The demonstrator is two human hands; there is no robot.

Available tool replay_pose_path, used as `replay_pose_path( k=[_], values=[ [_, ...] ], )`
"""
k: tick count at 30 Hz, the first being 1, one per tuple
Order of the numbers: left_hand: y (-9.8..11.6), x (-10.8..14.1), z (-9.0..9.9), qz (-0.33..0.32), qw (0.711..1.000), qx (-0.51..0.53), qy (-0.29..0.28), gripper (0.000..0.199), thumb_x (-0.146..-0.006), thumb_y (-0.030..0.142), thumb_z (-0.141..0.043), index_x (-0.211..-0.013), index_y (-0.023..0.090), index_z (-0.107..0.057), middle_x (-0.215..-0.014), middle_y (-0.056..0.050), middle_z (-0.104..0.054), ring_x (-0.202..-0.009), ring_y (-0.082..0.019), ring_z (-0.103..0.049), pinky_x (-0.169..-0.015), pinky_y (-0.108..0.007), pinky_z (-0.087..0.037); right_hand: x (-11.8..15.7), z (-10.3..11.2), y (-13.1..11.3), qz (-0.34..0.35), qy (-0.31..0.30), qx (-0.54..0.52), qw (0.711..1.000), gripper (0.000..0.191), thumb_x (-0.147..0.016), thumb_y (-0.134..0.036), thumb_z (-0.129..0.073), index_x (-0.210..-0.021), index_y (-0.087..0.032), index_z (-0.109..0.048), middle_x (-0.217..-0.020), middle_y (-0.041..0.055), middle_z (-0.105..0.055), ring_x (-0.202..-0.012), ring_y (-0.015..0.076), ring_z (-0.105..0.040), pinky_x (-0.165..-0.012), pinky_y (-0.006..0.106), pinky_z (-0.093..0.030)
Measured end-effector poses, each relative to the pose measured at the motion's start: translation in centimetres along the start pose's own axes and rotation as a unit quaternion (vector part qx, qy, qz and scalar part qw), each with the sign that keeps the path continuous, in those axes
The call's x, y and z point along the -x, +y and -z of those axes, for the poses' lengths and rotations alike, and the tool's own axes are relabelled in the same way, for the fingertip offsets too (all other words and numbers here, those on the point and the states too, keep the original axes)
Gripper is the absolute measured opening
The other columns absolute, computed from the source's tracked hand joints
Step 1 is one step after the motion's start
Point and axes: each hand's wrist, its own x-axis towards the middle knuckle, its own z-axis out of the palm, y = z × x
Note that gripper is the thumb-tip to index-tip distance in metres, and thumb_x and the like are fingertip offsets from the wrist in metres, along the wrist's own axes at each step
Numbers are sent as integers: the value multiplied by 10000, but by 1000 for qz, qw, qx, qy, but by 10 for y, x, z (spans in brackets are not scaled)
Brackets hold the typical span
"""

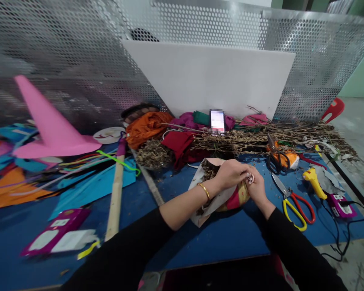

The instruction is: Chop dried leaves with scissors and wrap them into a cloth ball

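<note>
My left hand (230,176), with a gold bangle at the wrist, reaches over a white sheet (197,216) that has dried plant bits (210,169) on it. Its fingers are pinched together against my right hand (257,188). That hand is closed at the upper right of a red and yellow patterned cloth bundle (234,200). A small whitish, shiny piece (250,177) shows where the fingertips meet; I cannot tell what it is. My fingers hide the top of the bundle.
Right of my hands lie red-and-yellow-handled scissors (291,198), dark scissors (277,155) and a yellow glue gun (314,182) with its cord. Dried twigs (248,139) line the back below a white board (218,76). A wooden stick (115,198) and pink cone hat (50,125) are left.
</note>
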Motion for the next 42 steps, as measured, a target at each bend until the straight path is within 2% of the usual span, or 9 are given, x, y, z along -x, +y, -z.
replay_pose_path(
  k=[4, 7, 13, 16, 23, 29, 33, 38, 42],
  values=[
    [-4, 4, 10, -17, 995, 95, 20, 218, -856, 225, -504, -989, 217, -677, -925, -32, -730, -834, -172, -660, -753, -261, -476, 0, 2, -2, -19, 32, -33, 999, 190, -860, -267, -536, -914, -231, -714, -920, 42, -700, -861, 191, -629, -802, 328, -487],
    [-27, 11, 24, 44, 986, 144, 71, 284, -868, 179, -439, -1053, 212, -652, -1065, -36, -704, -959, -158, -645, -844, -255, -478, 1, 2, -2, -29, 41, -66, 997, 185, -861, -285, -556, -926, -225, -718, -949, 49, -707, -890, 195, -638, -831, 335, -479],
    [-100, 46, 25, 271, 960, 9, 70, 273, -758, 163, -525, -981, 211, -676, -986, -33, -730, -899, -193, -665, -809, -274, -497, 2, 1, -2, -33, 50, -75, 995, 166, -852, -281, -575, -908, -216, -717, -941, 52, -707, -891, 197, -641, -835, 336, -478],
    [-117, 60, 12, 272, 960, -24, 56, 317, -750, 219, -571, -1056, 203, -652, -1071, -59, -708, -937, -215, -652, -831, -293, -490, 3, 1, -2, -32, 46, -72, 996, 179, -863, -281, -561, -920, -212, -715, -943, 54, -705, -888, 195, -641, -827, 334, -480],
    [-115, 60, -1, 290, 952, -54, 81, 130, -785, 270, -546, -826, 215, -657, -898, -40, -698, -869, -216, -628, -740, -285, -461, 3, 3, -2, -32, 43, -62, 997, 186, -872, -282, -547, -922, -212, -712, -955, 60, -702, -897, 191, -636, -837, 338, -481],
    [-93, 71, 1, 280, 946, 2, 165, 151, -823, 331, -547, -783, 199, -610, -793, -26, -669, -749, -182, -611, -688, -272, -440, 2, 3, -5, -33, 43, -54, 997, 192, -871, -311, -554, -928, -223, -715, -952, 57, -702, -898, 196, -636, -846, 350, -481],
    [-77, 78, -4, 194, 967, 134, 97, 136, -829, 310, -556, -816, 202, -638, -792, 2, -693, -696, -146, -619, -668, -247, -456, 3, 3, -1, -37, 44, -44, 997, 197, -869, -309, -553, -938, -226, -718, -958, 57, -704, -901, 197, -637, -846, 347, -483],
    [-79, 73, 2, 242, 941, 82, 220, 169, -855, 274, -521, -928, 207, -657, -891, -28, -707, -803, -171, -642, -756, -288, -488, 3, 3, 1, -29, 42, -43, 998, 200, -873, -305, -547, -943, -225, -717, -967, 58, -704, -916, 198, -637, -858, 348, -479],
    [-81, 61, 8, 113, 977, 48, 177, 260, -783, 196, -593, -1037, 196, -649, -1065, -69, -672, -1023, -214, -593, -917, -355, -471, 3, 2, 1, -29, 45, -43, 998, 191, -874, -294, -546, -929, -228, -716, -965, 53, -705, -911, 196, -639, -856, 348, -477]
  ],
)
